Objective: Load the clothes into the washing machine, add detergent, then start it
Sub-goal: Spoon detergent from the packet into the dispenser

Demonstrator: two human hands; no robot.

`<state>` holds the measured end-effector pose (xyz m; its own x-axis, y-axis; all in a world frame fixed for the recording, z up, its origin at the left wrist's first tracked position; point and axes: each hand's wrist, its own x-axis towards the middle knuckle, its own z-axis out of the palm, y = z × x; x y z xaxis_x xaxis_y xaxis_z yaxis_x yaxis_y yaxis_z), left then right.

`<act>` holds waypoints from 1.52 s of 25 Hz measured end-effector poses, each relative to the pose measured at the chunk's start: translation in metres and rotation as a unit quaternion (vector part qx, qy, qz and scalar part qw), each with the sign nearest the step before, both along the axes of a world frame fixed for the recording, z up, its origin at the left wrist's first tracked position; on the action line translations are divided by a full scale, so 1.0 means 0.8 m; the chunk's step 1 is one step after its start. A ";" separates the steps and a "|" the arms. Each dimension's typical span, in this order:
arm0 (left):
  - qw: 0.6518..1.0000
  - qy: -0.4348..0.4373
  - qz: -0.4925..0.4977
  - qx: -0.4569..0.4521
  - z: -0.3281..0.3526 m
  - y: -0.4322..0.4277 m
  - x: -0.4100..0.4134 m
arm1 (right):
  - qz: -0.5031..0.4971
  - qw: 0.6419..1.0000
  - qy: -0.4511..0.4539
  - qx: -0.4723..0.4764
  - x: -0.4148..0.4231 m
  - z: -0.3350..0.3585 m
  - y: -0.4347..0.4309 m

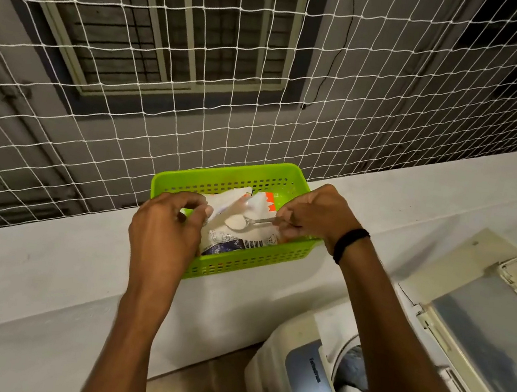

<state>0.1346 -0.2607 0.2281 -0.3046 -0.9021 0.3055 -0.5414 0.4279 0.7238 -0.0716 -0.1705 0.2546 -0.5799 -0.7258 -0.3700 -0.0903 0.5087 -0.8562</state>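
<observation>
The left hand (164, 229) pinches the soft, floppy soap bag (239, 226) while the right hand (314, 215) grips a full spoon (240, 221) that could spill.

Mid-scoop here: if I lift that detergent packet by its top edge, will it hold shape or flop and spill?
Probably floppy: the packet is creased film, and the left hand pinches its top edge. Likely bottom-heavy: its lower part in the basket looks fuller. The top is open, so tilting may spill powder like that on the spoon.
</observation>
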 end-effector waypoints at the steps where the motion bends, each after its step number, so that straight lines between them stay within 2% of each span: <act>1: 1.000 0.008 0.000 -0.001 0.001 0.003 -0.001 | -0.004 1.000 -0.014 -0.012 -0.002 0.001 0.005; 12: 0.986 0.166 0.011 -0.024 0.016 0.045 -0.035 | -0.063 0.983 -0.083 -0.150 -0.030 0.020 0.123; 14: 0.979 0.200 -0.023 -0.016 0.016 0.066 -0.055 | -0.100 0.969 -0.121 -0.189 -0.039 0.015 0.163; 17: 0.967 0.227 -0.111 -0.012 0.008 0.106 -0.094 | -0.193 0.959 -0.087 -0.187 -0.047 0.004 0.233; 21: 0.953 0.159 -0.254 -0.044 -0.019 0.174 -0.156 | -0.344 0.923 -0.064 -0.157 -0.055 -0.030 0.327; 25: 0.918 0.078 -0.385 0.061 -0.091 0.243 -0.230 | -0.494 0.858 -0.052 -0.130 -0.070 -0.093 0.422; 28: 0.880 0.008 -0.432 0.199 -0.162 0.300 -0.286 | -0.551 0.832 -0.028 -0.062 -0.081 -0.157 0.486; 32: 0.809 -0.174 -0.409 0.386 -0.266 0.372 -0.356 | -0.605 0.795 -0.006 0.053 -0.087 -0.245 0.538; 34: 0.753 -0.245 -0.396 0.464 -0.310 0.401 -0.383 | -0.636 0.765 -0.001 0.101 -0.089 -0.272 0.541; 36: 0.710 -0.233 -0.338 0.572 -0.344 0.421 -0.404 | -0.643 0.754 0.017 0.138 -0.087 -0.287 0.533; 38: 0.682 -0.216 -0.285 0.638 -0.372 0.436 -0.424 | -0.632 0.754 0.045 0.174 -0.088 -0.302 0.524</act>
<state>-0.2046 0.0882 -0.0693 -0.5295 -0.0460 -0.8471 -0.8314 -0.1704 0.5289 -0.1417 0.2485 0.0128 -0.7610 0.5601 -0.3274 0.6048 0.4299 -0.6703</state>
